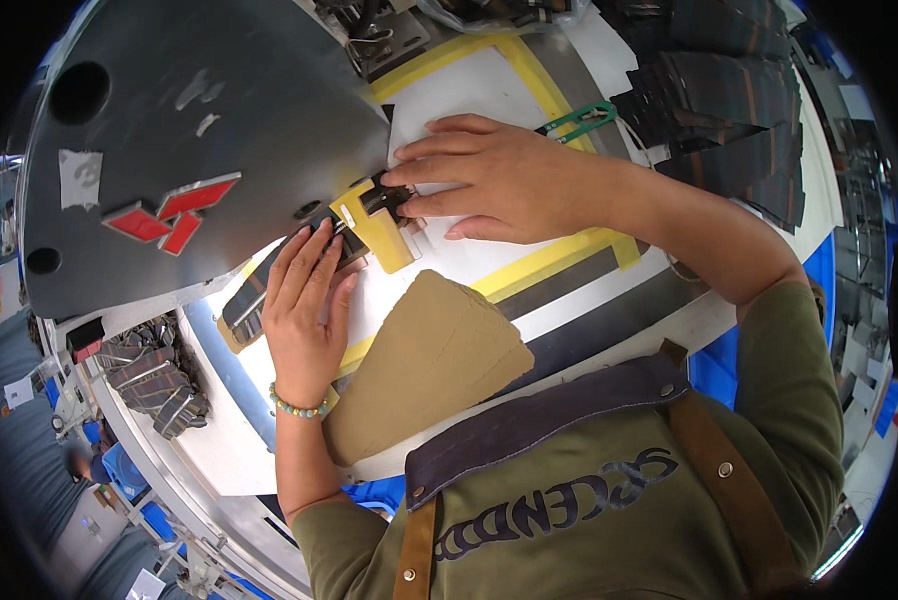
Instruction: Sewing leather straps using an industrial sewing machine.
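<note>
My left hand [304, 300], with a beaded bracelet at the wrist, lies with fingers stretched over a dark striped fabric strip [244, 308]. The strip runs under the edge of the large grey machine head [259, 110], which looks like a sewing machine. My right hand [499, 180] rests with fingers spread on the white work surface [439, 120], its fingertips close to a yellow guide piece [384, 240] beside the machine's foot. The foot and any needle are mostly hidden there. Between my forearms lies a flat tan fabric-like piece [424, 360].
Green thread snips [584, 120] lie beyond my right wrist. Dark striped cloth pieces [719, 110] are stacked at the far right. A striped bundle [159, 375] sits at the left. Yellow tape [549, 270] frames the white surface. The machine head blocks the far left.
</note>
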The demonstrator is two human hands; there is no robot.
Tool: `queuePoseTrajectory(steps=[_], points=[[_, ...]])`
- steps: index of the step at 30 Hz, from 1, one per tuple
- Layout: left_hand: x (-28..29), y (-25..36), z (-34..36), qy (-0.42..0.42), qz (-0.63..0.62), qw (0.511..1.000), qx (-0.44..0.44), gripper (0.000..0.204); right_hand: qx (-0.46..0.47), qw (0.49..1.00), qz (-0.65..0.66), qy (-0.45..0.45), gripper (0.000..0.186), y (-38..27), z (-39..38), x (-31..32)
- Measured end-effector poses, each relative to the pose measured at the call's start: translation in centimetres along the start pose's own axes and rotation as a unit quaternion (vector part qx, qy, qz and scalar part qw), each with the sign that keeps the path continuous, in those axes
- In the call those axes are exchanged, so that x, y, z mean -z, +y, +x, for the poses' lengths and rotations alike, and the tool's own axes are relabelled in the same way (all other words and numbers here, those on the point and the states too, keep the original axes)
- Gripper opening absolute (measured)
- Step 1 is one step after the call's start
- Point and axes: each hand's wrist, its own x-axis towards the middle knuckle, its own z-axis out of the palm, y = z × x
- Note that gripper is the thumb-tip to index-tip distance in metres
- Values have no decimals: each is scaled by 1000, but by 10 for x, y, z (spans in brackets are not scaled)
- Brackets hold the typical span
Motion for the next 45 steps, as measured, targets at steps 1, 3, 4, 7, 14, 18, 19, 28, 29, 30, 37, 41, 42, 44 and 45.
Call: queuePoseTrajectory(steps=[1,3,4,7,14,18,19,28,29,30,37,41,42,44,45], points=[[-1,0,0,-1,4,1000,-2,38,1,1000,0,-1,42,0,0,0],[0,0,-1,-1,9,1000,-3,38,-2,1000,-10,8,44,0,0,-1],[0,0,-1,-1,10,1000,-1,37,0,1000,-10,7,44,0,1,-1],[0,0,-1,-3,18,1000,-5,37,-2,1000,-6,7,46,0,1,-1],[-8,4,-1,3,102,994,-38,38,0,1000,-4,9,44,0,0,-2],[-8,5,-1,-7,102,994,-31,39,1,1000,0,16,42,0,0,-2],[-7,4,-1,-9,104,994,-32,41,1,1000,-1,16,42,1,-1,-2],[-5,7,2,-21,111,993,-21,48,4,1000,8,6,42,3,-1,3],[-4,7,2,-37,128,991,-25,49,3,1000,6,6,43,3,-1,3],[-3,6,1,-37,129,991,-24,49,2,1000,4,6,44,3,-1,2],[-1,0,0,-45,113,992,-31,49,5,1000,-4,4,44,3,0,3],[0,-1,0,-44,107,993,-36,47,4,1000,0,-3,44,2,-1,3],[0,-2,-1,-43,108,993,-36,47,6,1000,-1,-5,44,2,-1,3],[0,-5,-1,-43,103,993,-38,48,5,1000,-2,-6,45,2,-1,3],[0,-3,-1,-43,103,993,-39,48,4,1000,-3,-8,45,2,-1,3]])
